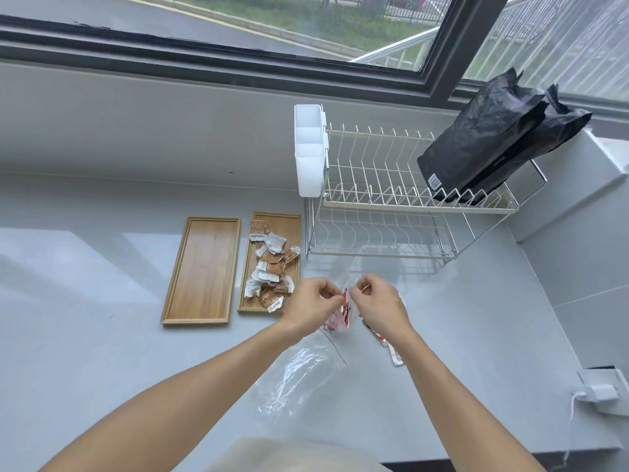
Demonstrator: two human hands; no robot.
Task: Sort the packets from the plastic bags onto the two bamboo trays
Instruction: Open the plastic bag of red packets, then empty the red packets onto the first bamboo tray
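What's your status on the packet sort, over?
Left hand and right hand both pinching the clear bag of red packets. Right tray holds brown packets; left tray bare. Nothing in the way.

Both hands [347,303] pinching a clear bag [343,310] of red packets [344,318].

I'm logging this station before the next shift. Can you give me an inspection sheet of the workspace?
Surface: grey counter, bare at left.
Job's things: left bamboo tray empty; right bamboo tray holds brown and white packets; red and white packets on counter; empty clear bag lying flat.
Clutter: dish rack with black pouches.
Grippers: left hand and right hand pinch a second bag's top.
Cables: white cord, far right.
Surroundings: window behind.
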